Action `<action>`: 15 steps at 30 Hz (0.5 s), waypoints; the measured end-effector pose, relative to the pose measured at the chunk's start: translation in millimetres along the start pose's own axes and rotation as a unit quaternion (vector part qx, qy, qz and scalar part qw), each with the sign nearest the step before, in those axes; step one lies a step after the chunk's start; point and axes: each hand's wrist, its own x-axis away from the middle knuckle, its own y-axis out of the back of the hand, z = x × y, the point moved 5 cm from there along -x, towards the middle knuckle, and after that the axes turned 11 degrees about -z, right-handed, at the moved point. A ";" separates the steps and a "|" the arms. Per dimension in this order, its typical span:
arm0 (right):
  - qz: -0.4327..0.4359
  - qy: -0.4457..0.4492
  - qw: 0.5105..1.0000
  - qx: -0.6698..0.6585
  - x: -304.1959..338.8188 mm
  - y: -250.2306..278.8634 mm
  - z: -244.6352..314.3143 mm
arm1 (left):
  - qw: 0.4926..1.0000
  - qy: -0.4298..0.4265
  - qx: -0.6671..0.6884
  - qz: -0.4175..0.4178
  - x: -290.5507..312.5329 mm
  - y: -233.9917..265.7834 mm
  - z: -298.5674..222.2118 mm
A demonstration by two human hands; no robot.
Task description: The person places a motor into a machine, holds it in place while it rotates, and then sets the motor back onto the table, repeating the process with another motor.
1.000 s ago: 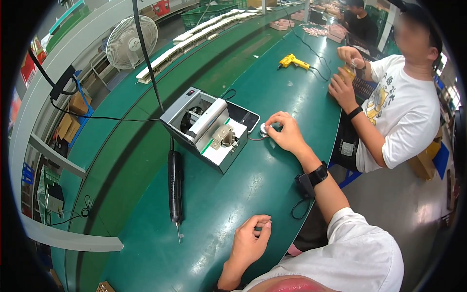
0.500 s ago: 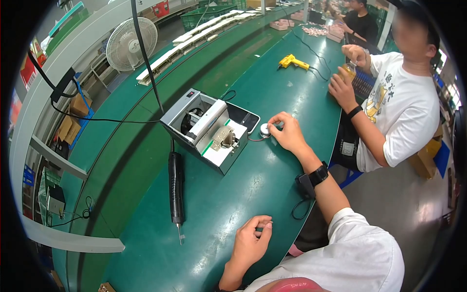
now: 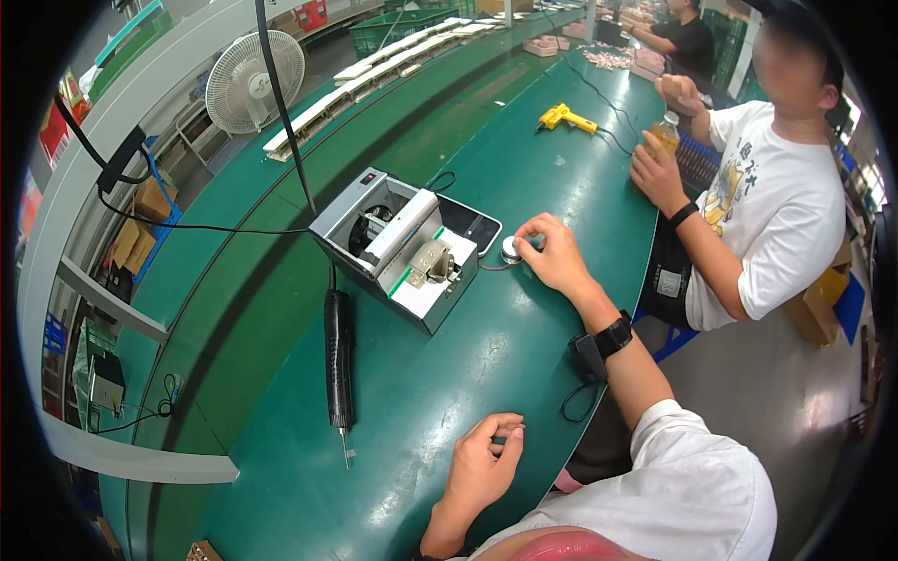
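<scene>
Touching right rim of white round piece on green table, head view: right hand, nearer one, fingers bent; firm pinch or not, cannot tell. Piece lies left of fingertips; no clear long axis. Thin lead runs left toward grey machine, which blocks that side; phone just beside. Left hand well apart, loosely curled, nothing seen held.

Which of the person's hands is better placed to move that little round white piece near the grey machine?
The right hand, I'd judge: its fingertips are right at the round white piece. The left hand is well away, loosely curled, at the green table's near side.
</scene>
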 end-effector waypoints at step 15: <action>0.016 0.012 0.999 -0.036 2.0 -1.9 0.7 | 1.000 -0.005 0.001 0.000 1.9 -0.2 -0.2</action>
